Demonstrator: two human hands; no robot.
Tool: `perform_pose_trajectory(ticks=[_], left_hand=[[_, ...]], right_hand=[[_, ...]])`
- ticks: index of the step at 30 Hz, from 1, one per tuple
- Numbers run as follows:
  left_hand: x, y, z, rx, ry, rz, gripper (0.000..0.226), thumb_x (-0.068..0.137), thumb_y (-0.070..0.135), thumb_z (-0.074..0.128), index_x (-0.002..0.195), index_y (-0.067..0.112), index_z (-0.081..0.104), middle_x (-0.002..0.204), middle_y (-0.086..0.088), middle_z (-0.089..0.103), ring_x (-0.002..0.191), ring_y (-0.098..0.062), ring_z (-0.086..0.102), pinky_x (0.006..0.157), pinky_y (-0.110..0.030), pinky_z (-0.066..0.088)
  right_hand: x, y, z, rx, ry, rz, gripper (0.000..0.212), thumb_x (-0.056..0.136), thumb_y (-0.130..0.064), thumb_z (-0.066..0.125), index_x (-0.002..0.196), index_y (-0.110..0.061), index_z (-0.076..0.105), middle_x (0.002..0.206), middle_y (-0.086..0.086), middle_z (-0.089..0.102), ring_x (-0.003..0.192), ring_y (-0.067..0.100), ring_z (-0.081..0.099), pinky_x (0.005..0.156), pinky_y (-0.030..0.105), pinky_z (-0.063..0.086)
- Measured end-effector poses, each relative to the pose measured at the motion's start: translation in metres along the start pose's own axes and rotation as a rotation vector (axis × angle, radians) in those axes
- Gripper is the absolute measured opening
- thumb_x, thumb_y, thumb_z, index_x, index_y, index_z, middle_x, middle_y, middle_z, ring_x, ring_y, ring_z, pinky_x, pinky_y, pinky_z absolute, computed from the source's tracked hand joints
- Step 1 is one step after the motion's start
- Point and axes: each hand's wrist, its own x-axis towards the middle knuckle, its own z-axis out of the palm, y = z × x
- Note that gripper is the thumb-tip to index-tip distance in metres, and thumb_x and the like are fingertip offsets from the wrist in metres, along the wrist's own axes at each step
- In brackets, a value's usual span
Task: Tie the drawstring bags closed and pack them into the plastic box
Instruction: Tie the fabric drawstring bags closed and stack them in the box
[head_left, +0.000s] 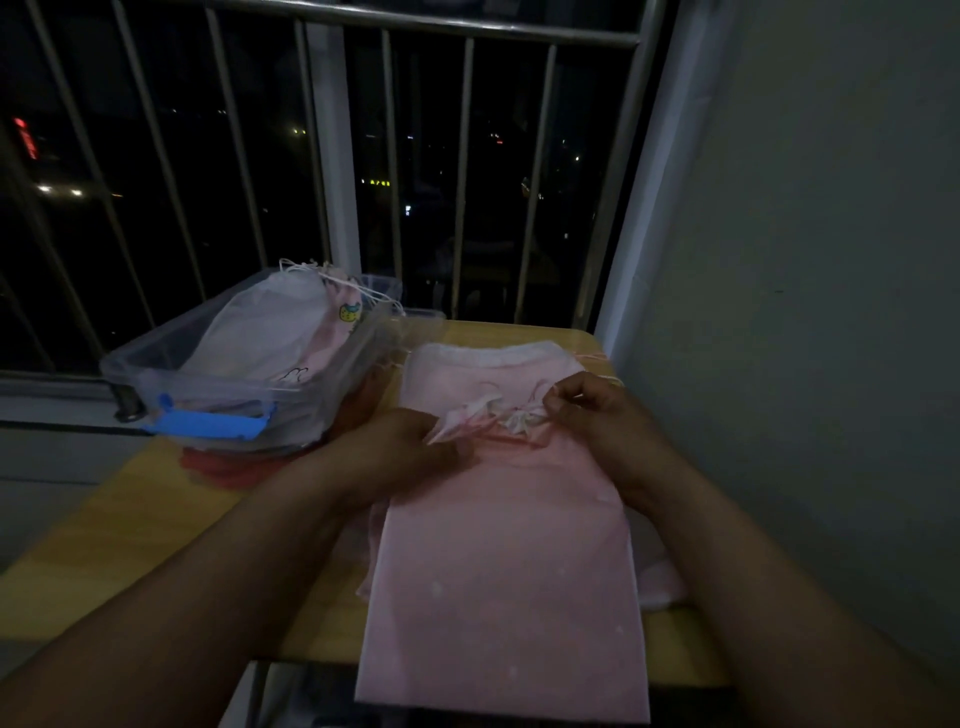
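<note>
Top pink drawstring bag (504, 545) lies flat on the yellow table (156, 509). Its long axis runs from the near edge toward the window bars (322, 156). The mouth end points away, toward the window, and the closed bottom hangs over the near edge.

The neck is gathered, with the cords (483, 415) bunched there. The left hand (405, 447) has its fingers curled and pinches the cords from the left side of the neck. The right hand (597, 410) has fingertips pinched on the cords from the right. Neither hand is open.

A second pink bag (467, 374) lies under it on the same axis, its white hem at the far end.

The clear plastic box (208, 384) sits left of the bags, near the table's far-left corner, with its blue latch (213, 421) facing us. A white bag (265, 327) and a printed pink one lie inside, necks pointing toward the window. Something red sits under the box, can't tell what.
</note>
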Motion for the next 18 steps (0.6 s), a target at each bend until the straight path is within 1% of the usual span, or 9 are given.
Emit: perform_pose_trajectory(ticks=[2,4,5,8,10,12,15,16,18], left_hand=[[-0.001,-0.002,0.003,-0.098,0.037,0.007,0.026,0.1,0.032,0.067,0.094,0.009,0.077,0.068,0.004,0.071,0.053,-0.004,0.06,0.052,-0.017,0.048],[0.002,-0.002,0.005,-0.252,0.11,-0.007,0.024,0.102,0.024,0.065,0.088,0.008,0.076,0.069,-0.002,0.072,0.056,-0.012,0.063,0.053,-0.02,0.05],[0.004,-0.003,0.005,-0.313,0.144,-0.02,0.024,0.102,0.022,0.064,0.086,0.009,0.076,0.072,-0.005,0.075,0.059,-0.015,0.066,0.056,-0.023,0.053],[0.01,0.001,0.005,-0.39,0.255,-0.024,0.021,0.102,0.02,0.063,0.089,0.011,0.077,0.08,-0.011,0.077,0.07,-0.024,0.07,0.066,-0.032,0.058],[0.013,0.005,0.005,-0.447,0.307,-0.012,0.021,0.102,0.02,0.062,0.092,0.009,0.076,0.086,-0.016,0.076,0.075,-0.026,0.068,0.069,-0.032,0.055],[0.014,0.006,0.003,-0.551,0.256,-0.03,0.023,0.102,0.025,0.064,0.1,0.005,0.076,0.098,-0.023,0.076,0.081,-0.031,0.07,0.078,-0.038,0.057],[0.01,0.001,-0.003,-0.684,0.013,-0.038,0.03,0.098,0.027,0.068,0.114,0.002,0.073,0.107,-0.024,0.076,0.099,-0.04,0.073,0.092,-0.048,0.059],[0.008,-0.001,-0.003,-0.664,-0.051,-0.037,0.028,0.097,0.022,0.069,0.116,0.001,0.072,0.107,-0.022,0.076,0.098,-0.037,0.075,0.089,-0.047,0.062],[0.006,-0.005,-0.001,-0.611,-0.096,-0.037,0.017,0.097,0.008,0.065,0.113,0.003,0.07,0.1,-0.016,0.079,0.085,-0.028,0.077,0.073,-0.037,0.064]], right_hand=[[0.001,-0.002,-0.001,0.049,0.014,0.048,0.025,0.079,-0.047,0.076,0.093,-0.027,0.074,0.103,0.004,0.076,0.093,0.021,0.07,0.087,0.038,0.052],[0.0,-0.005,-0.005,0.073,-0.007,0.125,0.047,0.069,-0.06,0.078,0.104,-0.028,0.075,0.11,0.005,0.076,0.099,0.023,0.072,0.092,0.042,0.057],[-0.002,-0.006,-0.009,0.066,-0.053,0.179,0.052,0.071,-0.062,0.078,0.109,-0.026,0.075,0.111,0.003,0.077,0.102,0.023,0.073,0.095,0.045,0.057],[-0.008,-0.009,-0.024,-0.006,-0.248,0.344,0.036,0.087,-0.04,0.077,0.113,-0.014,0.076,0.107,0.007,0.078,0.103,0.029,0.074,0.095,0.047,0.058],[-0.012,-0.007,-0.029,-0.058,-0.276,0.353,0.025,0.086,-0.023,0.079,0.108,-0.01,0.077,0.103,0.012,0.079,0.1,0.034,0.074,0.093,0.049,0.059],[-0.012,-0.004,-0.027,-0.081,-0.199,0.313,0.021,0.086,-0.015,0.079,0.106,-0.009,0.078,0.1,0.014,0.079,0.098,0.037,0.074,0.091,0.051,0.059],[-0.006,0.002,-0.027,-0.067,-0.077,0.257,0.018,0.086,-0.012,0.079,0.104,-0.009,0.078,0.099,0.013,0.079,0.095,0.037,0.074,0.088,0.049,0.06],[-0.005,0.004,-0.028,-0.061,-0.061,0.238,0.016,0.087,-0.012,0.078,0.103,-0.01,0.078,0.099,0.012,0.079,0.093,0.035,0.074,0.086,0.047,0.061],[-0.004,0.008,-0.027,-0.053,-0.05,0.209,0.014,0.088,-0.012,0.077,0.102,-0.012,0.079,0.098,0.01,0.079,0.089,0.03,0.074,0.084,0.043,0.061]])
